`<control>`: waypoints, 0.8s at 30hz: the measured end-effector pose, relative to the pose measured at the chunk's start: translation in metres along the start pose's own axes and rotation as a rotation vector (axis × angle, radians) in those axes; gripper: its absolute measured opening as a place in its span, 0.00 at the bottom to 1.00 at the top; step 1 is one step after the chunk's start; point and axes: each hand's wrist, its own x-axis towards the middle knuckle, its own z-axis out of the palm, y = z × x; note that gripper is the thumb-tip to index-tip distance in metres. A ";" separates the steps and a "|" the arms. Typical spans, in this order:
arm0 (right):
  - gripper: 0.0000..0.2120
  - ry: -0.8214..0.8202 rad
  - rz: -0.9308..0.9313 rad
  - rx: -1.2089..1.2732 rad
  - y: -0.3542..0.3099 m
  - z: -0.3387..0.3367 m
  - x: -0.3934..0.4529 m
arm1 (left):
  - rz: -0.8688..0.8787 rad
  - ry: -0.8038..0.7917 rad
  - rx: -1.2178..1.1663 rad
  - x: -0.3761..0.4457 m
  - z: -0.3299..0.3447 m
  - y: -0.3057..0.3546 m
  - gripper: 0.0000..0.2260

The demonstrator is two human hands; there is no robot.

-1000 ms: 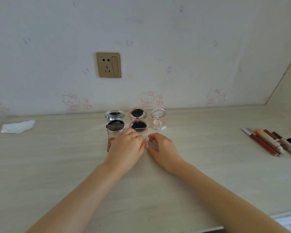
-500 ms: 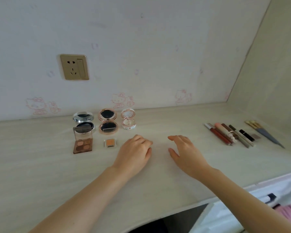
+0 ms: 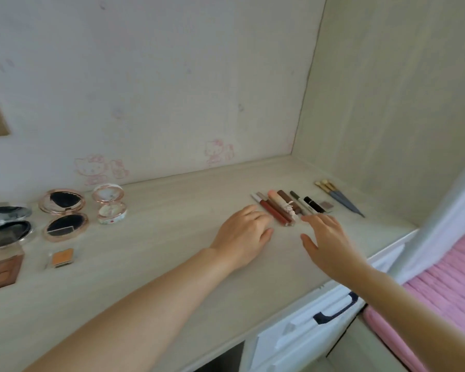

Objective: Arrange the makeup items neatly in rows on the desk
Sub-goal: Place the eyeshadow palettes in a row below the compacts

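A cluster of lip pencils and lipstick tubes (image 3: 282, 208) lies on the pale wooden desk (image 3: 159, 264) at the right. My left hand (image 3: 243, 233) rests flat on the desk just left of the cluster, its fingertips near the red tube. My right hand (image 3: 325, 241) hovers with fingers spread just in front of the cluster, holding nothing. At the left stand open compacts: a silver one (image 3: 6, 222), a rose-gold one (image 3: 63, 213) and a small pink one (image 3: 109, 202). In front of them lie a brown eyeshadow palette (image 3: 0, 269) and a small orange pan (image 3: 62, 257).
Blue-handled brushes (image 3: 338, 197) lie by the right side panel. A small grey square (image 3: 326, 204) sits beside the black tube. A white drawer with a dark handle (image 3: 336, 311) is under the desk edge, with pink bedding (image 3: 446, 285) at the right.
The view has swung right. Both hands left the compacts and palette at the left and moved across the desk to the cluster of pencils and tubes.
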 end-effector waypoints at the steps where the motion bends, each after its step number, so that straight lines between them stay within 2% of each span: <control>1: 0.19 0.000 0.029 0.000 0.011 -0.002 0.005 | 0.006 -0.001 -0.014 0.011 0.006 0.004 0.23; 5: 0.21 -0.028 0.096 -0.008 0.051 -0.007 0.025 | 0.011 -0.020 -0.078 0.054 0.031 0.016 0.12; 10: 0.19 -0.029 0.226 -0.001 0.083 -0.009 0.049 | -0.011 -0.109 -0.045 0.103 0.056 0.029 0.13; 16: 0.18 -0.046 0.333 0.015 0.106 -0.004 0.071 | -0.039 -0.176 -0.117 0.146 0.061 0.051 0.15; 20: 0.23 -0.031 0.348 0.016 0.102 0.002 0.078 | -0.158 -0.283 0.004 0.169 0.062 0.060 0.18; 24: 0.28 -0.050 0.377 0.008 0.102 0.007 0.080 | -0.294 -0.415 -0.035 0.184 0.068 0.062 0.16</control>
